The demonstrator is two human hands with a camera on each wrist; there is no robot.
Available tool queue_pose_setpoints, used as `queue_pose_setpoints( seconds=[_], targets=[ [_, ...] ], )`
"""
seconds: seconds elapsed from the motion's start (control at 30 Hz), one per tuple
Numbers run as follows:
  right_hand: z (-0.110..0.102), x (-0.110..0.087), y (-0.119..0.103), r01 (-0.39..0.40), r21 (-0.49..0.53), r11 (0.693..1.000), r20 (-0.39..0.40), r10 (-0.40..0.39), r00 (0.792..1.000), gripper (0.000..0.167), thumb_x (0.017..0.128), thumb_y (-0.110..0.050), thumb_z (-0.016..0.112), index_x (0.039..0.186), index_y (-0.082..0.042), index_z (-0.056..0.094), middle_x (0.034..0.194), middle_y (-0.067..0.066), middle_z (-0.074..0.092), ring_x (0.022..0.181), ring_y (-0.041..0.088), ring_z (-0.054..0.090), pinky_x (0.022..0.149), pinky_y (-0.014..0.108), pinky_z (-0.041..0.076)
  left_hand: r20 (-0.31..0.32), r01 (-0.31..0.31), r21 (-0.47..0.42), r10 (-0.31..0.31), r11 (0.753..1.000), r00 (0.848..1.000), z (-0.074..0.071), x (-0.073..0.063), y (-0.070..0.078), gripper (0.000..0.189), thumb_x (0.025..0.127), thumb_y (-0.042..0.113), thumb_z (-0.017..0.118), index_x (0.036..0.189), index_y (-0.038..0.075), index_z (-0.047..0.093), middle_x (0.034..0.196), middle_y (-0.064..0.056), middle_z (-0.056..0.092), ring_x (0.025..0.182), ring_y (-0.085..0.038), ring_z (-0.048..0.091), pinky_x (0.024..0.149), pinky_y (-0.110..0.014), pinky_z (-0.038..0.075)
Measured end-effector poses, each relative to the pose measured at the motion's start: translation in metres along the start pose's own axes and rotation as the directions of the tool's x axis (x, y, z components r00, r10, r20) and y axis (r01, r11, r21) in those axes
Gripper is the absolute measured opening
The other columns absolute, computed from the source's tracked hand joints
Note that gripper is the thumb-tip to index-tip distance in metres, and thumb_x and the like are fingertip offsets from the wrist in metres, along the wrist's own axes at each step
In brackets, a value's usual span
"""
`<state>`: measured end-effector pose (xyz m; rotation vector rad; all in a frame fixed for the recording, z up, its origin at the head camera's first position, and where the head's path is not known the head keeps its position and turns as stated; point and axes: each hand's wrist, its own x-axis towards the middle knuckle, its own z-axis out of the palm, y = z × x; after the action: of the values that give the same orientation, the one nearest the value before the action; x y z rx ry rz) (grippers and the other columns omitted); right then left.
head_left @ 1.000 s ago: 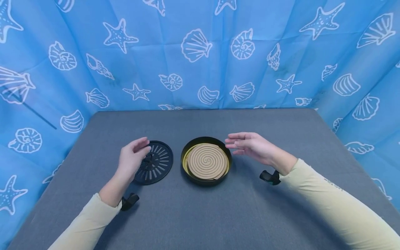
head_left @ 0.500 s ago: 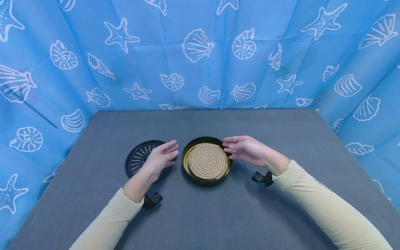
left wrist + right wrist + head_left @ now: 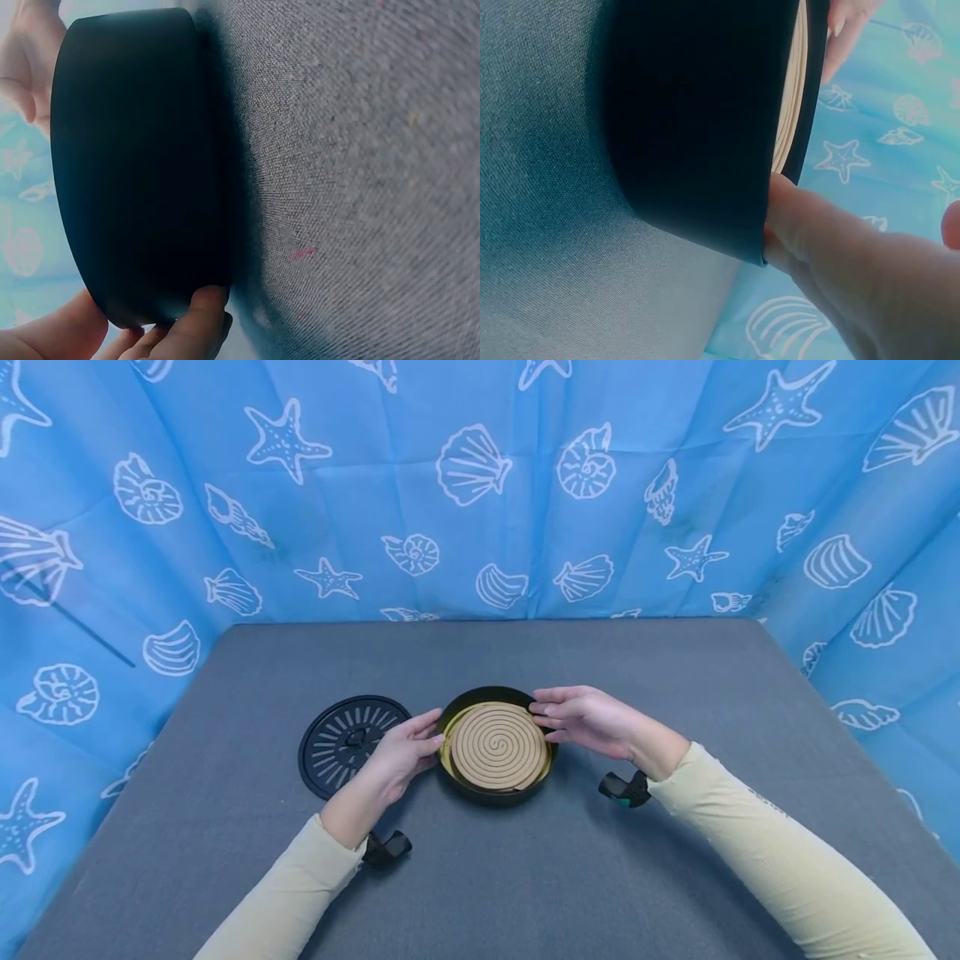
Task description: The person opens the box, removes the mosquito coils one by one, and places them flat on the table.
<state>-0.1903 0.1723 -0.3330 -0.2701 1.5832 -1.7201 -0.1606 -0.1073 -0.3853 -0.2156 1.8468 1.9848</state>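
Observation:
A round black tin (image 3: 498, 798) stands mid-table with coiled tan mosquito coils (image 3: 498, 746) in it, on a yellow layer at the edge. My left hand (image 3: 401, 756) is at its left rim. In the left wrist view, its fingers (image 3: 199, 319) touch the outer wall low down, with the thumb up near the rim. My right hand (image 3: 592, 718) is at the right rim, fingers nearly straight. Seen from the right wrist, a fingertip (image 3: 784, 199) lies on the rim, with the thumb held apart. Inner walls are partly hidden by the coils.
A black slotted lid (image 3: 326, 747) with a small central handle lies left of the tin, partly behind the left hand. The grey cloth-covered table (image 3: 525, 877) reaches back to a blue shell-patterned curtain (image 3: 480, 527). Black wrist-worn devices (image 3: 386, 847) hang below both wrists.
My left hand has moved right, from over the slotted lid to the tin's left rim. My right hand has shifted slightly left onto the right rim. Tin and lid stay put.

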Motion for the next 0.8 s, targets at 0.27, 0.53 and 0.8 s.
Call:
queue_pose_setpoints(
  seconds=[0.27,0.53,0.8],
  targets=[
    [0.002,0.0,0.001,0.023,0.02,1.0,0.024,-0.023,0.999,0.061,0.101,-0.001,0.029,0.147,0.013,-0.007,0.155,0.034,-0.004,0.144,0.043,0.002,0.117,0.053,0.012,-0.037,0.012,-0.001,-0.012,1.0,0.999,0.002,0.0,0.0,0.049,0.102,0.004,0.047,0.149,0.01,0.037,0.153,-0.011,0.036,0.139,-0.027,0.036,0.111,-0.048,0.033],
    [0.003,0.003,0.001,0.025,0.037,0.999,-0.031,-0.024,0.999,0.056,0.102,0.0,0.029,0.148,0.015,0.0,0.155,0.034,0.002,0.144,0.043,0.009,0.116,0.055,0.016,-0.06,0.021,0.003,-0.021,1.0,0.998,0.003,0.001,0.0,0.048,0.102,0.005,0.048,0.149,0.011,0.039,0.153,-0.01,0.036,0.139,-0.027,0.036,0.111,-0.049,0.033],
    [0.001,0.011,0.001,-0.003,0.079,0.997,-0.107,0.012,0.994,0.055,0.102,-0.002,0.032,0.149,0.013,0.008,0.156,0.031,0.011,0.143,0.038,0.02,0.115,0.054,0.022,-0.044,0.014,0.011,-0.013,1.0,0.999,0.002,0.002,-0.001,0.049,0.101,0.004,0.048,0.149,0.01,0.038,0.154,-0.011,0.034,0.139,-0.027,0.035,0.111,-0.05,0.032]
  ],
)
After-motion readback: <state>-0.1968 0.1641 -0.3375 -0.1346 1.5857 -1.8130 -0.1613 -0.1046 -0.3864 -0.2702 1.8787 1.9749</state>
